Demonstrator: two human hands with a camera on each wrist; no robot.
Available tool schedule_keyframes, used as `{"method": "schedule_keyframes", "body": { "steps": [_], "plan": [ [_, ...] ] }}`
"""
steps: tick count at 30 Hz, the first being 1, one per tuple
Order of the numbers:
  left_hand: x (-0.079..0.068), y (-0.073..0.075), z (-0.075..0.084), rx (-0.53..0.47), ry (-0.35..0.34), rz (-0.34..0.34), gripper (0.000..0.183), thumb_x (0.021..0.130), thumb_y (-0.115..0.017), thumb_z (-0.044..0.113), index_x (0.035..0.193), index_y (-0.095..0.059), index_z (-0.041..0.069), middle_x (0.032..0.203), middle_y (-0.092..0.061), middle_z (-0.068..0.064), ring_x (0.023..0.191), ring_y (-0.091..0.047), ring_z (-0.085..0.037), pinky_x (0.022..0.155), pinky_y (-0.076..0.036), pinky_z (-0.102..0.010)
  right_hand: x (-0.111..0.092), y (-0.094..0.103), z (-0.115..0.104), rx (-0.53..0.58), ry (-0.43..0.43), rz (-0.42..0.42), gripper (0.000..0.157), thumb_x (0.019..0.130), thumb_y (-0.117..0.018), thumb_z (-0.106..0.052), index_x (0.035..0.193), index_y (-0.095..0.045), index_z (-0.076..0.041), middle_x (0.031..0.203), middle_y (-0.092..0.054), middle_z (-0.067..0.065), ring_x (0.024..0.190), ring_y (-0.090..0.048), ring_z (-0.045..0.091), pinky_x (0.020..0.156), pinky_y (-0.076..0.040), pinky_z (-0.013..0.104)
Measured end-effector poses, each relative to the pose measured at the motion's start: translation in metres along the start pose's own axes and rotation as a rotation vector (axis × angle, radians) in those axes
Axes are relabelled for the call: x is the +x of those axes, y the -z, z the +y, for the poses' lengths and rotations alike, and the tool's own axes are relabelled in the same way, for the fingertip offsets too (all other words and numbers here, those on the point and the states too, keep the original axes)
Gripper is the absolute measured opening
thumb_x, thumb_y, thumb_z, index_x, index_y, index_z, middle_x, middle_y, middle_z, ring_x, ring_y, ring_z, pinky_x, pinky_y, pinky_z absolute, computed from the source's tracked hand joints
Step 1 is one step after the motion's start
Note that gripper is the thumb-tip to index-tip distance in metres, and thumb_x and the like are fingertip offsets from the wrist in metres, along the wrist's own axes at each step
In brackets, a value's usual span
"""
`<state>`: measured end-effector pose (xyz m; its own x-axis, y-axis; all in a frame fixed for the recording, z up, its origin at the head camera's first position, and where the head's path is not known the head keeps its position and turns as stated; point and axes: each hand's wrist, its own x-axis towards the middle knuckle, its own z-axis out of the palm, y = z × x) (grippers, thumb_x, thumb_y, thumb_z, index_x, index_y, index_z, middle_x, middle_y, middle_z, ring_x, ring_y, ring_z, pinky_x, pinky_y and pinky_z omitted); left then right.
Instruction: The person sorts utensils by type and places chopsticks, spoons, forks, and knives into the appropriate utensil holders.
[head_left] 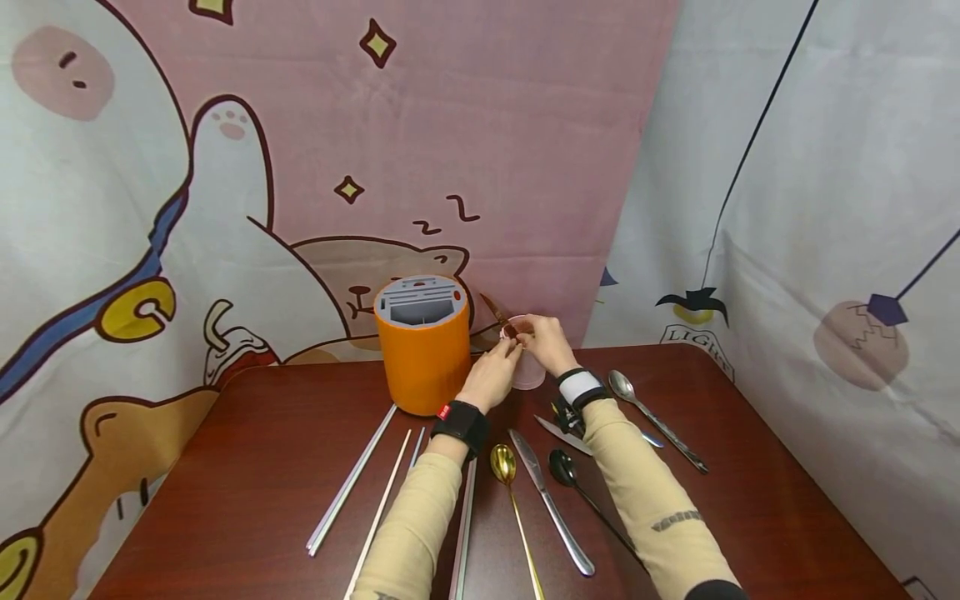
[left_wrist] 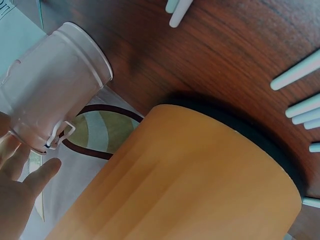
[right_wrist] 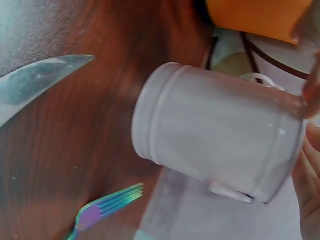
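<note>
A pale pink translucent cup (head_left: 529, 372) with small looped side handles (left_wrist: 62, 134) stands near the table's back edge. My left hand (head_left: 491, 377) is at its rim, its fingers (left_wrist: 17, 162) gripping there while one sticks out apart. From beside the rim a slim, pointed brown utensil (head_left: 495, 310) slants up to the left; its kind is unclear. My right hand (head_left: 549, 344) appears to pinch the utensil's lower end, with the fingertips of both hands close together. In the right wrist view, the right hand (right_wrist: 311, 172) shows only at the edge, partly behind the cup (right_wrist: 220, 132).
Just left of the hands stands an orange cylindrical holder (head_left: 423, 367) with a grey slotted top. Chopsticks (head_left: 352, 479), a gold spoon (head_left: 504, 463), a table knife (head_left: 551, 504), a black spoon (head_left: 562, 468), a silver spoon (head_left: 652, 417) and a rainbow fork (right_wrist: 102, 207) lie around.
</note>
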<state>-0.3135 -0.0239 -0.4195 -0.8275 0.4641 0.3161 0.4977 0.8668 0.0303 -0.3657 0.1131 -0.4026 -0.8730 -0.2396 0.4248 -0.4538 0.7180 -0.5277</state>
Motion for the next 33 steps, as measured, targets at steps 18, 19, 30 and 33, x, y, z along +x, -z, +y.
{"method": "schedule_keyframes", "body": {
  "steps": [18,19,30,33],
  "plan": [
    [0.0,0.0,0.002,-0.01,0.009,0.001,0.045,0.092,-0.058,0.007,0.137,-0.051,0.006,0.141,-0.05,-0.012,0.13,-0.05,-0.026,0.102,-0.048,-0.036,-0.068,0.064,-0.012,-0.044,0.14,0.11,0.016,0.086,-0.069,-0.011,0.099,-0.07,-0.002,0.093,-0.074,0.013,0.077,-0.07,0.023,0.069,-0.058,0.039],
    [0.001,0.0,0.003,-0.015,0.009,0.0,0.045,0.092,-0.058,0.007,0.137,-0.051,0.006,0.14,-0.051,-0.012,0.129,-0.05,-0.026,0.102,-0.048,-0.036,-0.075,0.067,-0.01,-0.052,0.136,0.102,0.016,0.086,-0.07,-0.012,0.099,-0.071,-0.003,0.092,-0.074,0.012,0.078,-0.07,0.023,0.07,-0.057,0.039],
    [0.001,0.001,0.003,-0.007,0.025,-0.022,0.05,0.09,-0.061,0.009,0.139,-0.048,0.008,0.14,-0.051,-0.01,0.128,-0.052,-0.024,0.1,-0.049,-0.034,-0.128,0.083,0.024,-0.187,-0.041,-0.221,0.018,0.083,-0.073,-0.018,0.097,-0.07,-0.006,0.085,-0.071,0.006,0.072,-0.063,0.014,0.06,-0.051,0.031],
    [0.001,0.001,0.001,-0.001,0.02,-0.015,0.05,0.09,-0.061,0.009,0.139,-0.049,0.007,0.14,-0.051,-0.01,0.127,-0.053,-0.024,0.1,-0.049,-0.034,-0.136,0.081,0.032,-0.218,-0.076,-0.31,0.02,0.081,-0.074,-0.016,0.095,-0.069,-0.004,0.085,-0.071,0.007,0.07,-0.061,0.014,0.058,-0.05,0.032]
  ]
}}
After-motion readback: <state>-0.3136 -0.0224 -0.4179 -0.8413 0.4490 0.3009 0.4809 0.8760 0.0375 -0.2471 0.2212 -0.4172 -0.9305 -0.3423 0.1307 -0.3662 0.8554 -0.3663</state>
